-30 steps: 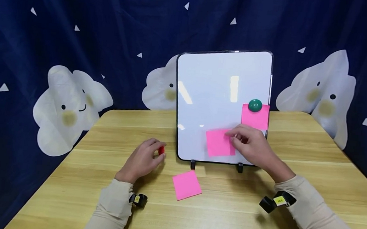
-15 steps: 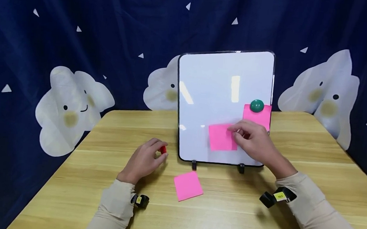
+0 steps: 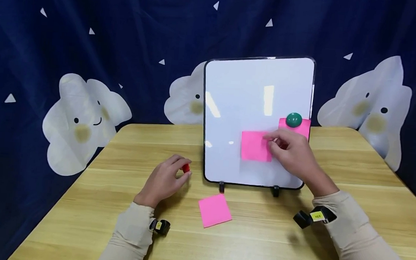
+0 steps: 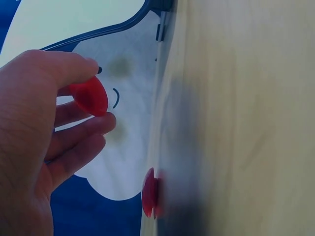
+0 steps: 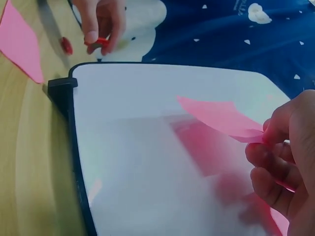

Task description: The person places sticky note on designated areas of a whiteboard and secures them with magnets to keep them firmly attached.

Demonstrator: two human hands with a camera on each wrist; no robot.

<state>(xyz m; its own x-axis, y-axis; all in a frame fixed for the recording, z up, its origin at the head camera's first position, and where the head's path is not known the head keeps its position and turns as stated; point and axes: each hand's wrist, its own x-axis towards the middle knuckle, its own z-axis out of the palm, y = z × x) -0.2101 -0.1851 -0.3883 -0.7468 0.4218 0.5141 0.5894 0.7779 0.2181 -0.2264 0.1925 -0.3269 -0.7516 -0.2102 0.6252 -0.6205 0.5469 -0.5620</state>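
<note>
In the head view a whiteboard point(image 3: 236, 91) stands upright on the table. Before its lower right part, my right hand point(image 3: 295, 154) pinches a pink sticky note point(image 3: 254, 146) by its right edge. The right wrist view shows that note point(image 5: 216, 117) slightly curled and apart from the board, its reflection below it. Left of the board, my left hand point(image 3: 161, 181) holds a round red magnet point(image 4: 92, 96) between thumb and fingers. A second red magnet point(image 4: 149, 193) lies on the table near that hand; the head view does not show it.
A green magnet point(image 3: 293, 120) holds another pink note point(image 3: 304, 129) at the board's right edge, partly behind my right hand. Pink sticky notes point(image 3: 215, 210) lie on the table in front of the board. Black feet point(image 3: 221, 187) support it. A dark blue curtain point(image 3: 158, 17) hangs behind.
My right hand has lifted the pink note a little up the board and straightened it. The left hand stays in place with the red magnet. The head view has shifted slightly.
</note>
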